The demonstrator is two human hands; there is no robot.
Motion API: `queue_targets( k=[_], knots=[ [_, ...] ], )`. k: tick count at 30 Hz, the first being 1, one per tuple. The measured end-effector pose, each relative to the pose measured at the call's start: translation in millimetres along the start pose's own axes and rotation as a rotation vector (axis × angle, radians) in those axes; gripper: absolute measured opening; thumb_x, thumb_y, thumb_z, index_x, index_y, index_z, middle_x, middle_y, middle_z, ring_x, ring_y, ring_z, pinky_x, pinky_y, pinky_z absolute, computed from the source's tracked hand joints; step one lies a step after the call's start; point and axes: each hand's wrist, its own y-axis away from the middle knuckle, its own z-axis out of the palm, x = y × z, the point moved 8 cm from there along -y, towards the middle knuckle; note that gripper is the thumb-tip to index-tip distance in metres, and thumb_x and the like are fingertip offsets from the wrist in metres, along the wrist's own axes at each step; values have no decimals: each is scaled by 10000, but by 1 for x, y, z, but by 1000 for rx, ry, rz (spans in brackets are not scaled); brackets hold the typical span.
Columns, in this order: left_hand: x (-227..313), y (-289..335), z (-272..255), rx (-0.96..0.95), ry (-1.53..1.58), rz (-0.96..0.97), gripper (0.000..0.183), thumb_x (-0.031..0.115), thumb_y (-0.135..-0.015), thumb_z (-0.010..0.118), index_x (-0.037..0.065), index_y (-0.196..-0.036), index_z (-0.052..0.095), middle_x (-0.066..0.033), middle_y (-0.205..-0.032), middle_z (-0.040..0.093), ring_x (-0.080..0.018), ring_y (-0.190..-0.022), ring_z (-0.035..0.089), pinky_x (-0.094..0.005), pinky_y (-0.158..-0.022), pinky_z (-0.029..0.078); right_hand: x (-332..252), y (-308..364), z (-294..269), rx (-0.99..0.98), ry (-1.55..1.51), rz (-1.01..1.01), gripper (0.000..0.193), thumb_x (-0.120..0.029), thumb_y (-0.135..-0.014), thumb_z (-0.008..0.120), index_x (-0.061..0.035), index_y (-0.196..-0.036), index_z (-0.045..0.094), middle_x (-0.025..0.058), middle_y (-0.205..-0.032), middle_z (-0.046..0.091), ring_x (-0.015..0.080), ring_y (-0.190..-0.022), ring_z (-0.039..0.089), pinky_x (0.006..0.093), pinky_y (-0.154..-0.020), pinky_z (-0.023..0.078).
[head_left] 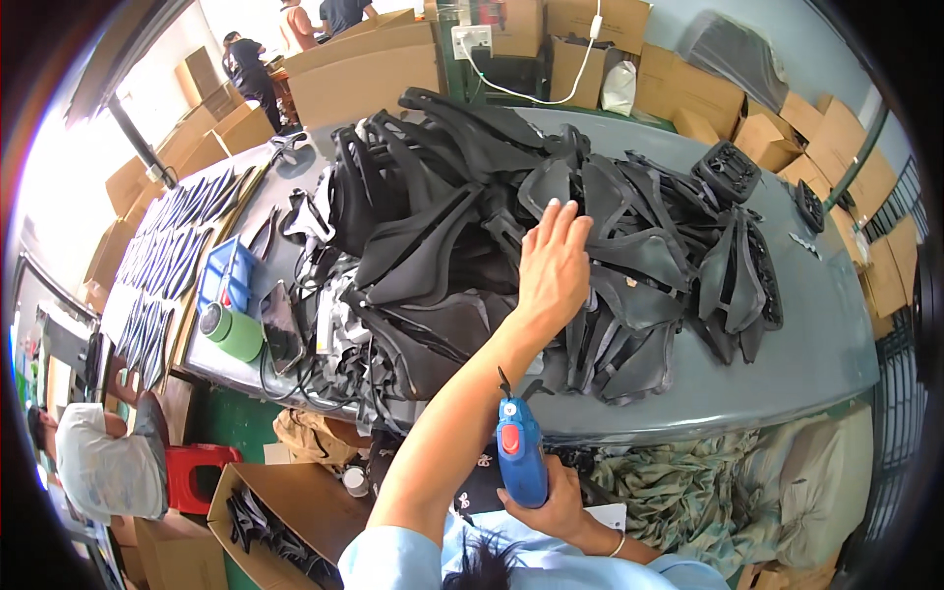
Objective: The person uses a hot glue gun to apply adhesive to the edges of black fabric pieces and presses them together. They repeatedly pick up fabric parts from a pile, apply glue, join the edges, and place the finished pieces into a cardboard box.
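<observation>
Head view: I see the left hand (556, 273) reaching over the heap of black padded parts (462, 256), its fingers straight and near one another; whether they touch the parts, I can't tell. The right hand's (559, 503) fingers are wrapped around a blue handheld tool (525, 460) with a red button, on the near side of that heap. The grey table (796, 334) spreads beneath the heap. Left of the heap stand a green bottle (234, 334) and a blue basket (221, 273), and farther left sits another person (110, 462). Cardboard boxes (364, 81) crowd the space behind it.
</observation>
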Motion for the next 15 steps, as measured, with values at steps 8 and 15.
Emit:
queue_targets(
  k=[8,15],
  knots=[
    [3,12,1,-420,99,-59,318,163,-727,663,22,-1008,612,-145,-891,562,-341,-868,558,-410,-765,431,16,4,-16,131,-71,52,461,-203,-643,817,-10,-912,495,69,-650,619,222,-567,643,336,-572,513],
    [-36,138,-87,-479,711,-764,317,167,-818,665,-1,-1079,601,-40,-1022,611,-85,-917,529,-262,-809,434,41,-10,-35,358,-610,259,619,-103,-633,823,-4,-1118,451,97,-921,618,120,-726,582,249,-679,494]
  ],
)
